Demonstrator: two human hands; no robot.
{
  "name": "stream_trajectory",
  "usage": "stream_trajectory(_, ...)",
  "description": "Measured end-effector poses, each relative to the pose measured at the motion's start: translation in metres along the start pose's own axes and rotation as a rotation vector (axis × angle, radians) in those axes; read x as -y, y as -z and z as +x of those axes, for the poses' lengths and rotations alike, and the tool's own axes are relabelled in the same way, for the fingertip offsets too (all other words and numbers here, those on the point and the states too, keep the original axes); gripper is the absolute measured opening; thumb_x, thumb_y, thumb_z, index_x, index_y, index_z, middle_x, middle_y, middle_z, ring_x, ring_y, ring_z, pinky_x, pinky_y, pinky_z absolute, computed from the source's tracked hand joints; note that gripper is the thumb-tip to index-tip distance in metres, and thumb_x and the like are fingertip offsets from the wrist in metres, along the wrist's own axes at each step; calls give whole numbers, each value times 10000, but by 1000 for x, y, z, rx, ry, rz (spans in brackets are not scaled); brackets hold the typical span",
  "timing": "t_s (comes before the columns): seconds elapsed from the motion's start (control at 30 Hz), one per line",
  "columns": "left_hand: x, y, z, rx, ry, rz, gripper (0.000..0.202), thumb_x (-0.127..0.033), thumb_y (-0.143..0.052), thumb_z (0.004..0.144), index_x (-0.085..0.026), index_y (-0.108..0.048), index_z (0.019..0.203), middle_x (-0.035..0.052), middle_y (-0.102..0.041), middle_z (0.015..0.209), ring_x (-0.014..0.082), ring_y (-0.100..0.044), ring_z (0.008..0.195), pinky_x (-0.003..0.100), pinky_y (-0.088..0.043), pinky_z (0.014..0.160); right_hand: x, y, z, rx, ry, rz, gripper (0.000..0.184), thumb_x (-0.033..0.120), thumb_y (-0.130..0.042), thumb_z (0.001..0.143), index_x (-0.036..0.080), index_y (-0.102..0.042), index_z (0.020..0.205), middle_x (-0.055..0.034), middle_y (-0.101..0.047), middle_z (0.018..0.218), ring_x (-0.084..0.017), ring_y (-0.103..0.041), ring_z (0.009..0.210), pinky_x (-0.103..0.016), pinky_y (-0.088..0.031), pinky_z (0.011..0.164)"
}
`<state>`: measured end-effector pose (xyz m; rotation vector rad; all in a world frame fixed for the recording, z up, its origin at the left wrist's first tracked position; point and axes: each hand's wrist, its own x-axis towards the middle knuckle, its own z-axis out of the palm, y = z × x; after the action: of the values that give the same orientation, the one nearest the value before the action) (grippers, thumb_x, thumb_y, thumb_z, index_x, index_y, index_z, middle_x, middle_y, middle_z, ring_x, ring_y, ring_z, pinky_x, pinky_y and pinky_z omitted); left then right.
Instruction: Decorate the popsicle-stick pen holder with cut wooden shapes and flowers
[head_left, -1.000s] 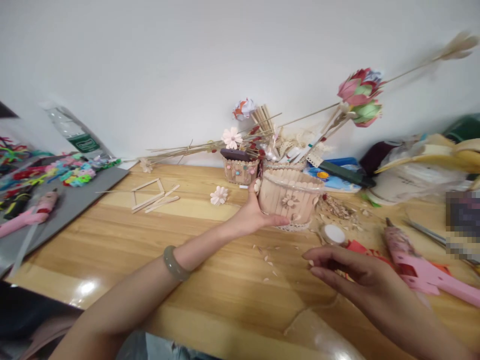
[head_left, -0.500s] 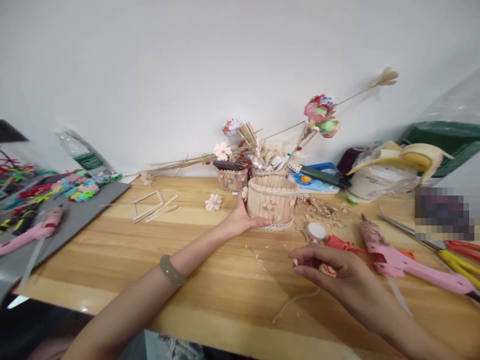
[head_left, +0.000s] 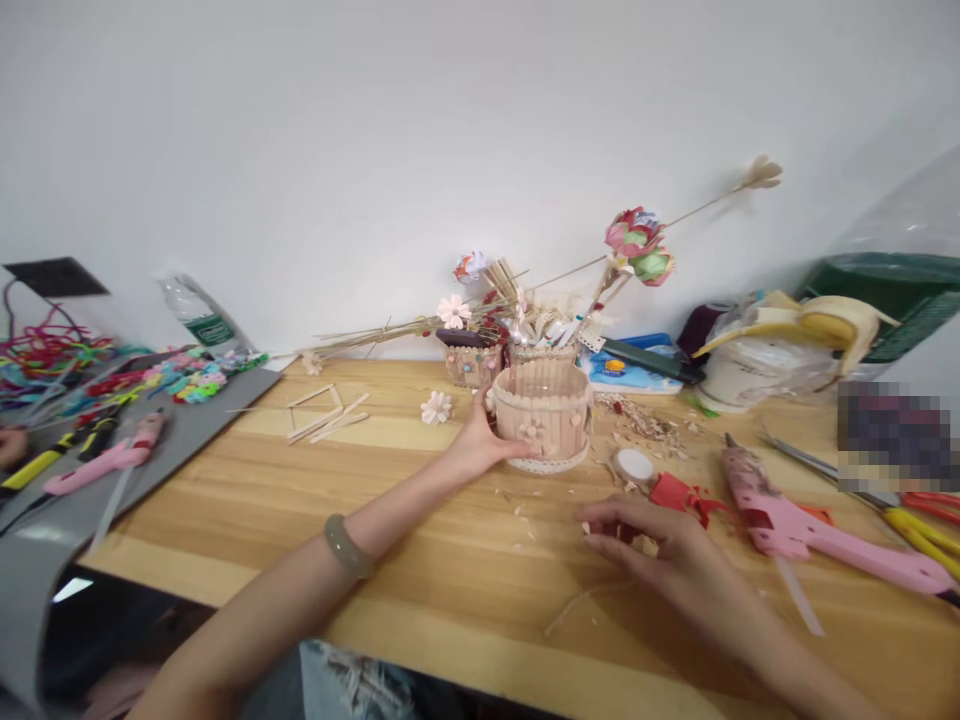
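My left hand (head_left: 480,440) grips the left side of a small oval basket (head_left: 561,432) made of upright wooden sticks. Its thumb lies across the front and its fingers go behind. Little pale wooden flowers (head_left: 531,428) dot the basket's front, and a braided trim runs round its base. Lower right, just above the table, my right hand (head_left: 637,530) is closed in a pinch on a small pale chip (head_left: 586,528). Below the basket lie scattered pale chips (head_left: 517,511). A white round lid (head_left: 634,465) and red scraps (head_left: 679,493) are beyond my right hand.
A pink glue gun (head_left: 795,530) and yellow-handled scissors (head_left: 911,530) lie right. Behind the basket stands a decorated pot (head_left: 469,365) with dried stems. Thin sticks (head_left: 330,415) and a loose flower (head_left: 436,407) lie left. Another person's hand (head_left: 11,446) shows at the left edge.
The view has shifted slightly, bringing more of the left side in, with another person's hand now at that edge. The basket looks turned a little; both my hands keep their holds.
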<state>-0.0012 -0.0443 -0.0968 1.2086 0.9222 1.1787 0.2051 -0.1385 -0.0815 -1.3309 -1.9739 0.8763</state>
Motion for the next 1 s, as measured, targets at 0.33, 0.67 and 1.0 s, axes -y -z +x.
stream_trajectory(0.33, -11, -9, -4, -93, 104, -138, 997, -188, -858, 452, -183, -337, 1303, 138, -600, 1189, 264, -556, 1111, 426, -389, 997, -14, -7, 14, -24, 333, -384, 188, 220, -486, 861, 235, -671, 827, -44, -683, 799, -207, -646, 723, -338, -519, 632)
stream_trajectory(0.67, -21, -25, -17, -101, 169, -286, 845, -168, -790, 562, -219, -345, 1279, 95, -645, 1063, 236, -618, 977, 406, -447, 916, -3, 3, 40, -579, 191, -67, 515, 429, -570, 796, 228, -394, 1236, -142, -434, 1277, -323, -398, 1219, -558, -324, 999)
stream_trajectory(1.0, -39, -42, -31, -12, 142, -396, 879, -60, -768, 534, -223, -309, 1266, 80, -622, 1132, 206, -606, 1002, 360, -458, 909, 7, -12, 49, -478, 96, 373, 804, 475, -633, 733, 288, -140, 1341, -126, -267, 1417, -291, -329, 1312, -513, -349, 1037)
